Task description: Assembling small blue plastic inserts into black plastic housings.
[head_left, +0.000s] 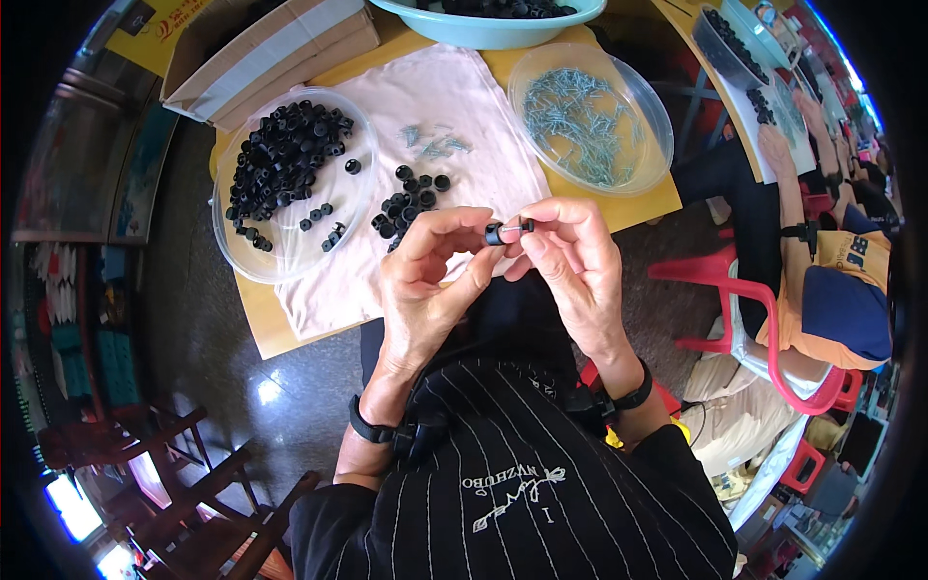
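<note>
Between thumb and forefinger, my left hand pinches a small black round cap. My right hand grips a thin metal screw with a small black piece at its outer end; the screw's other end meets the cap. Just beyond my left hand lies a loose pile of black caps on a pale pink cloth. A few silvery screws are scattered farther back on that cloth.
Left stands a clear round tray heaped with black caps. Right is a clear tub of screws. A cardboard box and a pale blue basin stand behind. Another person works at a table to the right, near a red chair.
</note>
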Demonstrator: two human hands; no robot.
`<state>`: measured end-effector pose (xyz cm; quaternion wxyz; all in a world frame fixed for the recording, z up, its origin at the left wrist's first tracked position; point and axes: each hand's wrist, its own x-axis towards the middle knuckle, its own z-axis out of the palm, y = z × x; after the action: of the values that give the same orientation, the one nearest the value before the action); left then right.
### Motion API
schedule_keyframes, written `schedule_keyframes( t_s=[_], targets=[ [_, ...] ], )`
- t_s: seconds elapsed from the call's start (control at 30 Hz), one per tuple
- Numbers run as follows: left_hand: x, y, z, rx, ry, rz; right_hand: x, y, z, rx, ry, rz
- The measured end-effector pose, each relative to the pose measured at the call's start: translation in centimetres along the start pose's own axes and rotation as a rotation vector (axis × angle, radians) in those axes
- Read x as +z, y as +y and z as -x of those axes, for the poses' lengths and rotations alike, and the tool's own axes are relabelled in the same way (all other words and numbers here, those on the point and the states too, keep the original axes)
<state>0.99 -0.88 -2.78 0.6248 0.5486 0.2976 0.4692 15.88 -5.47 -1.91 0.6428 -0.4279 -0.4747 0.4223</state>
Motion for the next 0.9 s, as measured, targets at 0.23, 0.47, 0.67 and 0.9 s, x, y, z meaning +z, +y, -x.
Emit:
schedule_keyframes(
  t_s=[0.23,0.47,0.67,0.9],
  targets=[
    [-0.6,0.1,0.7,0.099,0.001,-0.040,-0.1,-0.3,0.1,0.193,-0.023,-0.270],
    [-1.1,0.0,1.0,0.057,0.050,0.075,0.6,-0.9,-0.2,0.264,-0.006,-0.303],
    [-1.5,-0.4,0.7,0.001,0.039,0.311,0.4,-0.6,-0.4,0.264,0.004,-0.291],
    [-1.3,-0.4,0.5,-0.080,0.020,0.445,-0.2,0.1,-0.8,0.345,-0.017,-0.444]
  ],
)
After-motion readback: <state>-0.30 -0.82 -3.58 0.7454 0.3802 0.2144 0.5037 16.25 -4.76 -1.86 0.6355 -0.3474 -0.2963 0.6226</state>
